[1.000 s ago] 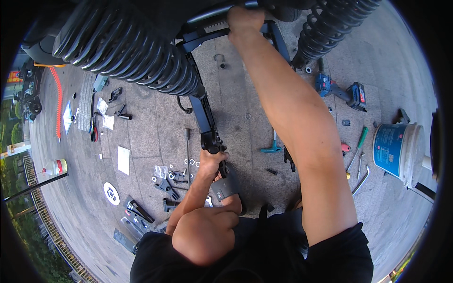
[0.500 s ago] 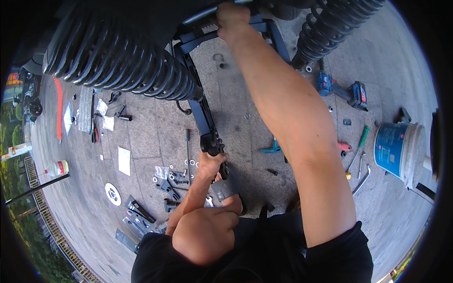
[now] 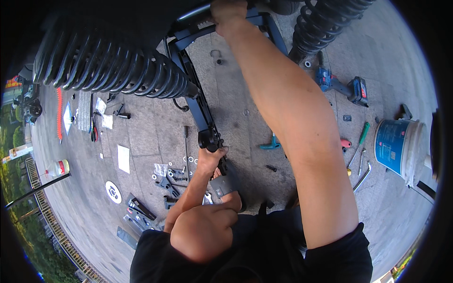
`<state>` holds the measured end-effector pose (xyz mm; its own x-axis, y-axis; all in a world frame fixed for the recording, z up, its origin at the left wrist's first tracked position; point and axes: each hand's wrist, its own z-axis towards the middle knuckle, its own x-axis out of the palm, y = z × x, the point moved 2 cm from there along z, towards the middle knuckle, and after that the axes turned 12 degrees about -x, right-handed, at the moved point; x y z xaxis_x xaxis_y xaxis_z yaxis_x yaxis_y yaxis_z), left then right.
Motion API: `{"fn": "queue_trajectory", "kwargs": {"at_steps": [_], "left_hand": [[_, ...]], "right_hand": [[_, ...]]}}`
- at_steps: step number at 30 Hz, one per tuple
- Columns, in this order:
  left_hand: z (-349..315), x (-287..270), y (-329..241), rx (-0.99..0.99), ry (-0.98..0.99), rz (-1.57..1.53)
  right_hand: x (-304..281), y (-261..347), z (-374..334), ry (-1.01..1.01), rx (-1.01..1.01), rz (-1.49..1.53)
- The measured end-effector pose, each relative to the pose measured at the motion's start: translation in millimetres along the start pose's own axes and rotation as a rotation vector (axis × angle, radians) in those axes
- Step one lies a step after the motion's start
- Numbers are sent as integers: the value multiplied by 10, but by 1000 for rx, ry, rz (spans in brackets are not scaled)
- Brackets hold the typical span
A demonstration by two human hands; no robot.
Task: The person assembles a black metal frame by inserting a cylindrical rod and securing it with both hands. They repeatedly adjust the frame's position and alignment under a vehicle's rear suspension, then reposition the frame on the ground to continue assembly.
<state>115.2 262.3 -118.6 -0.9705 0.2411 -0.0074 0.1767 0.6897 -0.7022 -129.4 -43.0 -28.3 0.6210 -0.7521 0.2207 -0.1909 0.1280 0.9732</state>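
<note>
A long black metal frame (image 3: 197,101) with a forked shape reaches from the top of the view down toward me. Around its near end, my left hand (image 3: 211,159) is closed, thumb across the top. Far up, my right hand (image 3: 230,14) is closed over the frame's far crosspiece; the fingertips are partly hidden. A large black coil spring (image 3: 118,70) slants beside the frame on the left. Another coil spring (image 3: 321,26) stands at the upper right. Just below my left hand is my foot in a grey sandal (image 3: 223,186).
A blue cordless impact driver (image 3: 339,87), a green-handled screwdriver (image 3: 363,134) and a blue-labelled bucket (image 3: 398,146) are on the right. A teal-handled tool (image 3: 271,144) lies mid-floor. At left are pliers (image 3: 94,132), a white disc (image 3: 113,192), washers and black brackets (image 3: 167,187).
The whole view has shifted slightly. Both hands keep their hold on the black frame, and nothing is visibly taken up or let go.
</note>
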Motion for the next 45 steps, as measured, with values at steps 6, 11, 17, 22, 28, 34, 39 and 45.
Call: {"fn": "queue_trajectory", "kwargs": {"at_steps": [6, 11, 17, 22, 28, 34, 39, 45], "left_hand": [[-274, -582, -184, -81, 98, 85], [-37, -1040, -648, 264, -135, -44], [572, -800, -1238, 400, -223, -247], [853, -807, -1902, 572, -95, -369], [1176, -715, -2613, 442, 228, -615], [1112, -844, -2406, 432, 169, -628], [615, -962, -1912, 462, -366, -594], [-502, -487, -1372, 320, -760, -231]], "right_hand": [[-10, -119, 268, 454, -345, -797], [-70, -161, 237, 354, 82, 20], [-201, 274, -126, 246, 157, 285], [-613, 631, -628, 320, -74, -306], [-1895, 1061, -1534, 889, -526, -772], [-3172, 626, -1194, 616, -121, -891], [-3204, 47, -1100, 800, 388, -368], [-2765, 13, -1126, 856, 413, -333]]}}
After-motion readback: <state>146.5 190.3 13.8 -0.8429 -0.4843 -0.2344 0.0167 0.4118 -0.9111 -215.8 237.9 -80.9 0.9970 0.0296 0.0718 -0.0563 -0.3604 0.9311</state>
